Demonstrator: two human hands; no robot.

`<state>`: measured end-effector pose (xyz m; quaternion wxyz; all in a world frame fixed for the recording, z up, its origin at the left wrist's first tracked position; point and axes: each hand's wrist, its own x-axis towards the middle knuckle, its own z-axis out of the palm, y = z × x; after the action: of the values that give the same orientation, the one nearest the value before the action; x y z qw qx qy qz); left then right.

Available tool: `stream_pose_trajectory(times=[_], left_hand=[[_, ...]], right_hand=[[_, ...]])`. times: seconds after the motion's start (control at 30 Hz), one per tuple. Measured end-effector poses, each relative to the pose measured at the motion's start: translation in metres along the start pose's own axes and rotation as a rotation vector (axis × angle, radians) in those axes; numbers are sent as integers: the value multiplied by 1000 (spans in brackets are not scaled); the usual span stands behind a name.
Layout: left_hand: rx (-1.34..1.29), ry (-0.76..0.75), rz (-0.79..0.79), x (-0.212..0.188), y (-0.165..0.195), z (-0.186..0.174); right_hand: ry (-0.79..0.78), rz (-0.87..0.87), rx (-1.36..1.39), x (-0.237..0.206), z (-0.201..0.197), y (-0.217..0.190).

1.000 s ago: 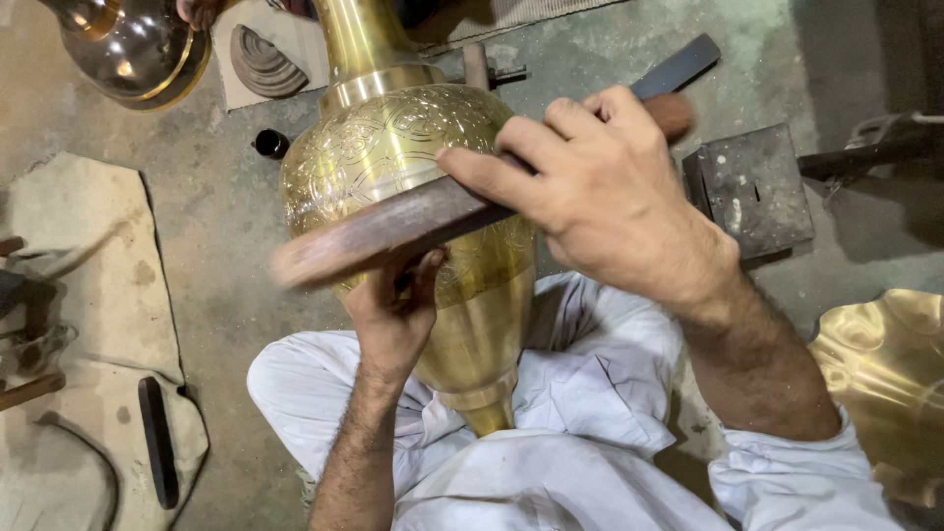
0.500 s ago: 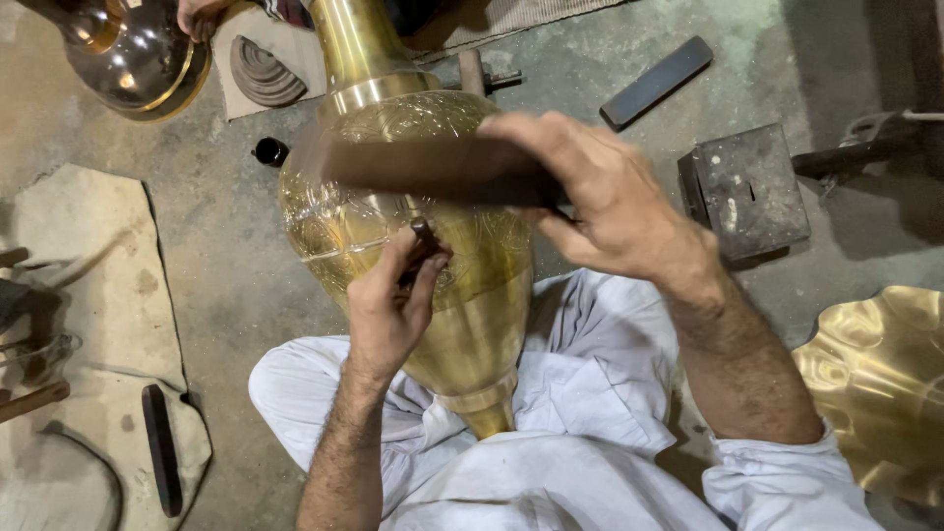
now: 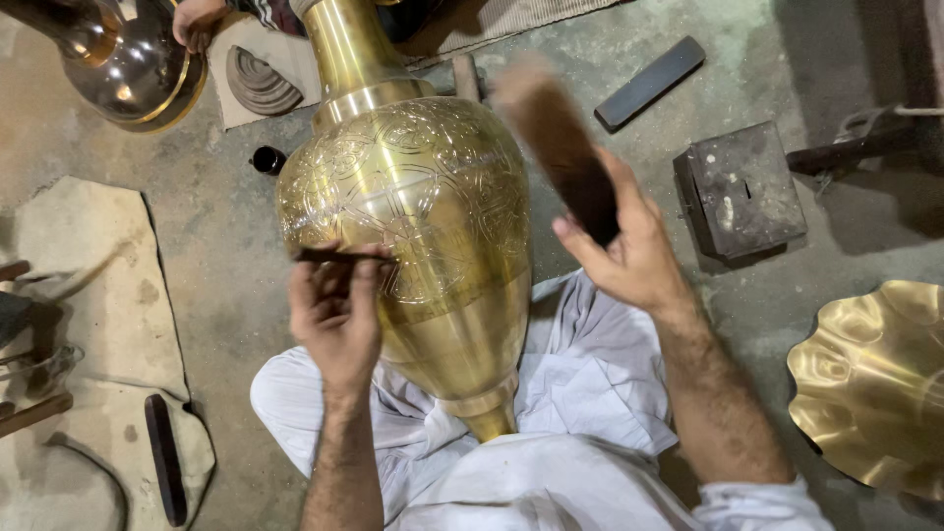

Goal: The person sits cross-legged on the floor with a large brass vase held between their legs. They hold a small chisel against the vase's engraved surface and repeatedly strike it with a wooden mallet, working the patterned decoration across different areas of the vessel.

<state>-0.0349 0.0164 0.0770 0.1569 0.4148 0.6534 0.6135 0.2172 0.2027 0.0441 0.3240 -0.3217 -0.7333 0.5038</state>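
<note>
A large engraved brass vase [image 3: 413, 206] lies across my lap, neck pointing away from me. My left hand [image 3: 334, 310] pinches a thin dark chisel [image 3: 339, 256] whose tip rests on the vase's engraved belly. My right hand [image 3: 629, 256] grips a dark wooden mallet bar [image 3: 560, 147], lifted up and to the right of the vase, blurred by motion and clear of the chisel.
Another person's hand [image 3: 197, 20] holds a shiny metal bowl [image 3: 128, 69] at the top left. A square metal block [image 3: 742, 187] and a flat dark bar [image 3: 649, 84] lie on the concrete floor to the right. A scalloped brass dish [image 3: 875, 383] sits at the right edge. Cloth with a dark tool [image 3: 165, 457] lies left.
My right hand has swung the wooden bar up and to the right, off the vase. My left hand has shifted the chisel slightly left on the engraving.
</note>
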Motion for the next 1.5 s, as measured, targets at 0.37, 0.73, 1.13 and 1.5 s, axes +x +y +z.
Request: stream_pose_trajectory(times=[0.37,0.73,1.13,1.5], left_hand=[[-165,-72,-223,-14,7,-23],[-138,-257,-188,-11,10,-14],[10,65,-250,-64,-16,-81],[94,280,-319,-114,-71,-123]], right_hand=[[265,766,615,-124,56,51],[122,423,262,-93,35,45],[198,693,476,-83,36,50],[308,632,325,-79,53,52]])
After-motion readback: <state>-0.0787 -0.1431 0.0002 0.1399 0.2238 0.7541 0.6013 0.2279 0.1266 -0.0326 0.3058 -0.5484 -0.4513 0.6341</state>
